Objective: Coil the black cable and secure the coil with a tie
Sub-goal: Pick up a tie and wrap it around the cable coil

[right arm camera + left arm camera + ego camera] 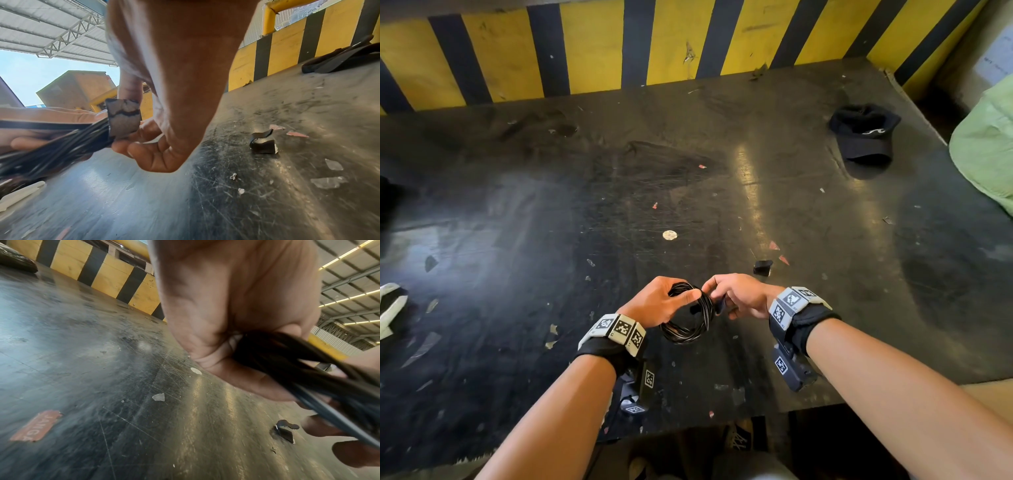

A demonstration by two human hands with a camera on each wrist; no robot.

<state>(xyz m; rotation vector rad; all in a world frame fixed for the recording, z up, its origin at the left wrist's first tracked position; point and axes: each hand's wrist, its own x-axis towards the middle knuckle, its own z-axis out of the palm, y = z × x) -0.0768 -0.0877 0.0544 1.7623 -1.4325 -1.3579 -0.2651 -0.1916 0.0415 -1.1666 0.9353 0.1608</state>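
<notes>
Above the dark table point(756, 171), the left hand point(657, 301) gripped the coiled cable point(688, 315) while the right hand point(739, 294) pinched the tie point(123, 119); a slackened grip could let the loops spring apart.

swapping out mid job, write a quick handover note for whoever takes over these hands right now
Left hand: grips the coiled black cable, held up above the scratched dark tabletop.
Right hand: pinches a short dark tie strip against the bundled strands at the coil's right side.
Done: the cable is wound into a compact round coil.
Left: wrap the tie strip fully round the bundle and close it; it looks only partly on, with one end free. Then set the coil down.
Also there: a second curled dark strip on the tabletop just beyond the right hand, and a black cap at the far right.
</notes>
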